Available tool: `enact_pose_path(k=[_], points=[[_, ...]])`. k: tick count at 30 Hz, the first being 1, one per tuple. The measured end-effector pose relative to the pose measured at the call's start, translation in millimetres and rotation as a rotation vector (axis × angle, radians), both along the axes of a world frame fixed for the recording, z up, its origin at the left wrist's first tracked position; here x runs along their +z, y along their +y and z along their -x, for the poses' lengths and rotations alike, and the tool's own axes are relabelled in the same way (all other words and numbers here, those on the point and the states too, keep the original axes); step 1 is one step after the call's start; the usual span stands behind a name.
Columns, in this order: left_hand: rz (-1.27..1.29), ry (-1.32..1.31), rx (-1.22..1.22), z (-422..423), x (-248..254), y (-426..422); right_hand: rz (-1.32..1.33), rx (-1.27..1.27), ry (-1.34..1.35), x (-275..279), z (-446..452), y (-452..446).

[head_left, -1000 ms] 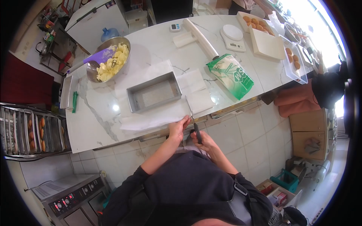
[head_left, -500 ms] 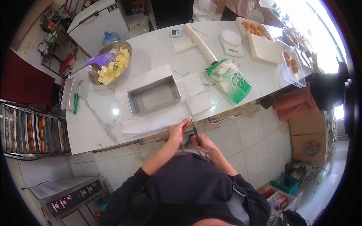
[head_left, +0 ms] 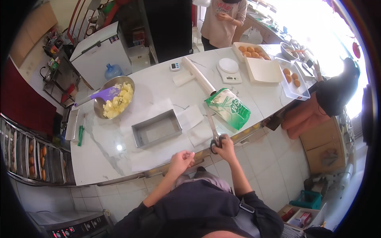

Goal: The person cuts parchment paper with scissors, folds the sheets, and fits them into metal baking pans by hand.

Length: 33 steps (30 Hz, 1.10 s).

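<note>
My right hand (head_left: 226,149) grips a pair of scissors (head_left: 214,137) by its black handles, the blades pointing away over the counter. At the front edge, my left hand (head_left: 182,162) has its fingers curled together; what they hold, if anything, is hidden. Beside it lies a sheet of white paper (head_left: 149,160). A grey rectangular loaf pan (head_left: 156,129) rests on white paper in front of me. To its right are smaller pieces of paper (head_left: 200,134), and a green and white bag (head_left: 229,109) lies close to the scissors' blades.
At left stands a steel bowl (head_left: 131,85) of yellow chunks with a purple spatula (head_left: 106,94). A roll (head_left: 200,77), timer (head_left: 174,66) and kitchen scale (head_left: 229,71) are farther back. Buns fill a box (head_left: 265,71) and plastic tub (head_left: 295,91). Two other people (head_left: 222,23) are nearby.
My right hand has moved right and forward with the scissors, now over the counter edge. My left hand has come away from the scissors. The view has tilted up, showing more of the person opposite.
</note>
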<state>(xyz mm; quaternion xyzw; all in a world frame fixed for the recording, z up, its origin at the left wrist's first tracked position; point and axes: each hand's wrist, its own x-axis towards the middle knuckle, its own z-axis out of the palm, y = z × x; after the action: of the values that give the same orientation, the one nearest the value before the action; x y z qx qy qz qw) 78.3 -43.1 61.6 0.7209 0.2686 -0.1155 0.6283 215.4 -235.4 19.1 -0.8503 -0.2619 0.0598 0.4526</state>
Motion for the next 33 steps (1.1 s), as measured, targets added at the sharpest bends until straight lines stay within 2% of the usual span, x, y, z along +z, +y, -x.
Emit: enact_pose_path(k=[1,4,6,7,9,10,13,14,17,20,23,26,29,31,33], points=[[-0.321,-0.088,-0.061,-3.8,8.8,-0.9,-0.077,-0.029,-0.037,0.5,-6.4,14.1],[-0.630,-0.496,-0.099,-27.4,3.9,1.5,-0.177,0.015,-0.164,-11.5,-14.9,35.4],[-0.768,-0.481,-0.182,-43.3,-56.2,3.9,-0.183,0.098,-0.236,-19.0,-18.0,40.6],[-0.839,-0.474,-0.221,-47.9,-78.1,4.1,-0.176,0.121,-0.171,-20.1,-18.7,42.0],[-0.884,-0.463,-0.185,-46.2,-86.8,0.0,-0.163,0.172,-0.047,-22.5,-18.3,42.8],[-0.912,-0.461,-0.164,-47.5,-86.1,0.4,-0.153,0.167,-0.139,-23.2,-18.2,44.0],[-1.002,-0.390,-0.185,-50.7,-86.1,-2.8,-0.027,0.094,-0.075,-18.3,-21.1,46.7],[-1.032,-0.398,-0.137,-52.1,-87.9,-6.5,-0.076,0.082,-0.103,-17.0,-21.2,47.8],[-1.027,-0.411,-0.020,-62.1,-89.1,-13.7,-0.084,0.090,-0.031,-19.9,-27.3,46.3],[-0.842,-0.509,0.122,-69.0,-99.1,-10.4,-0.005,0.096,-0.003,-8.2,-30.8,41.6],[-0.905,-0.550,0.218,-68.1,-87.5,-12.9,-0.047,0.106,0.083,6.8,-33.4,34.9],[-1.072,-0.517,0.177,-68.5,-86.3,-12.7,-0.126,0.077,0.199,14.1,-41.8,25.5],[-1.087,-0.544,0.183,-72.0,-91.3,-12.8,-0.384,-0.114,0.188,49.0,-43.1,29.0],[-1.058,-0.562,0.180,-71.7,-91.9,-12.0,-0.260,-0.199,0.047,51.1,-59.9,31.8],[-1.033,-0.573,0.182,-69.7,-91.4,-14.3,-0.318,-0.218,-0.039,49.3,-69.5,46.1]])
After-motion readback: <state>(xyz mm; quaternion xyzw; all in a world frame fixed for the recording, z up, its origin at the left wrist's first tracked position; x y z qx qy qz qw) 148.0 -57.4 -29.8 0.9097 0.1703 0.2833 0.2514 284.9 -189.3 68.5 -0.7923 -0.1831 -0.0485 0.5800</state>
